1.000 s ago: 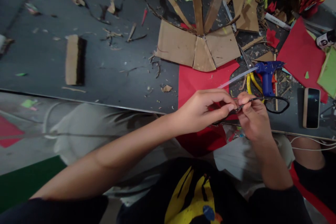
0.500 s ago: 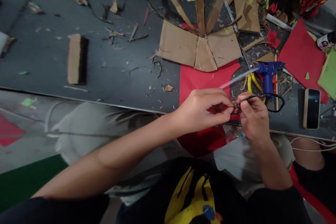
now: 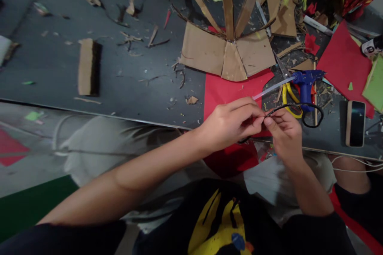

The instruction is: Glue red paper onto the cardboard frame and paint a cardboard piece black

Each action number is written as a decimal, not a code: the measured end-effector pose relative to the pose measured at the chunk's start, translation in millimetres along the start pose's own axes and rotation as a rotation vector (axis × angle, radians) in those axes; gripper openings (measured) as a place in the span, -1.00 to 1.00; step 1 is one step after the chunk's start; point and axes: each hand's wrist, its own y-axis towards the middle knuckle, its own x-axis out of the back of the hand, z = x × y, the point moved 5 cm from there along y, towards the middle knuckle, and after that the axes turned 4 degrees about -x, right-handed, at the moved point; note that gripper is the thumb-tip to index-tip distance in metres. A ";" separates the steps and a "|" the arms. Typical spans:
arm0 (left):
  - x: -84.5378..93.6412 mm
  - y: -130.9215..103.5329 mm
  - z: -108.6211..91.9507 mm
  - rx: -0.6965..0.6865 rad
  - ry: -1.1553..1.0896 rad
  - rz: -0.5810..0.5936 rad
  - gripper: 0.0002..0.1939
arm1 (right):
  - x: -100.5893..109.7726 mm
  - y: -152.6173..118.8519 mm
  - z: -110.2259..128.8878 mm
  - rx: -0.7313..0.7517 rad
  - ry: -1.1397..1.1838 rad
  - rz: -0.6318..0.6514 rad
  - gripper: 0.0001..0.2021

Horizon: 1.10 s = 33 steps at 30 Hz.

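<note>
A thin black cord (image 3: 299, 104), its right end curled into a loop, runs between my two hands over the table's front edge. My left hand (image 3: 230, 125) pinches it between thumb and fingertips, and a short dark piece shows below those fingers. My right hand (image 3: 285, 135) grips the same cord close by, thumb on top, with the loop sticking out to the right. Behind the fingers lie a blue glue gun (image 3: 305, 89) with a clear glue stick (image 3: 271, 88) in its back and scissors with yellow handles (image 3: 285, 95). Red paper (image 3: 220, 91) lies partly under my left hand.
A cardboard structure (image 3: 203, 50) with upright strips (image 3: 228, 4) stands behind my hands. A cardboard block (image 3: 86, 67) sits at left. A phone (image 3: 356, 123), red sheet (image 3: 344, 61), marker (image 3: 317, 25) and scraps lie at right. Another person's arm (image 3: 351, 175) shows at lower right.
My right hand has shifted slightly left, its fingers now nearer my left fingertips. More of the cord shows to its right, and a dark piece has appeared below my left hand.
</note>
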 end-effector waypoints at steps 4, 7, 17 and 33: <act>-0.7 0.8 0.8 0.027 -0.054 0.025 -0.92 | -0.7 1.7 -6.2 -0.031 0.086 0.065 -0.85; -0.3 2.3 1.1 0.063 -0.102 0.037 -0.91 | -2.9 3.0 -8.5 -0.059 0.162 0.116 -0.86; 2.2 3.1 0.8 0.015 -0.071 0.033 -0.90 | -8.2 4.6 -7.6 -0.182 0.358 0.084 -0.80; 23.7 10.4 12.3 0.129 0.008 -0.143 -0.89 | -8.4 0.1 -1.9 -0.158 0.320 0.136 -0.86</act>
